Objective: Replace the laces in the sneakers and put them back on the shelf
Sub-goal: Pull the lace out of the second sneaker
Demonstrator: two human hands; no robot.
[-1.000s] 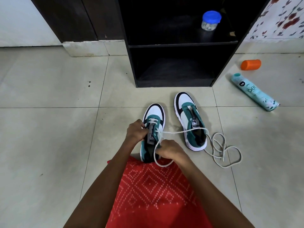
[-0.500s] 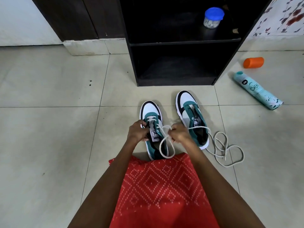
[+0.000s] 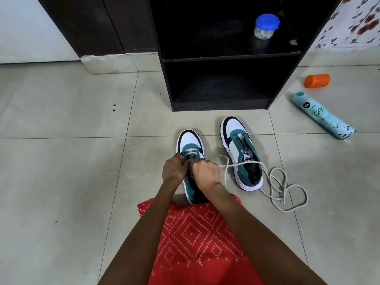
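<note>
Bare floor (image 3: 61,171) leftward; loose lace (image 3: 287,194) and second sneaker (image 3: 241,153) crowd right.

Dark shelf (image 3: 226,59) stands on pale floor tiles (image 3: 61,182) by floral wall (image 3: 353,25).

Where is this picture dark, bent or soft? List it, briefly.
Head view: the shelf's lower compartment is nearly black. Head view: the wide lens bows the floor's tile lines and splays the shelf's sides. Head view: soft, even light, only a faint shadow beside the far sneaker. Head view: the left hand and right hand on the near sneaker look slightly soft; the lace is crisp.
</note>
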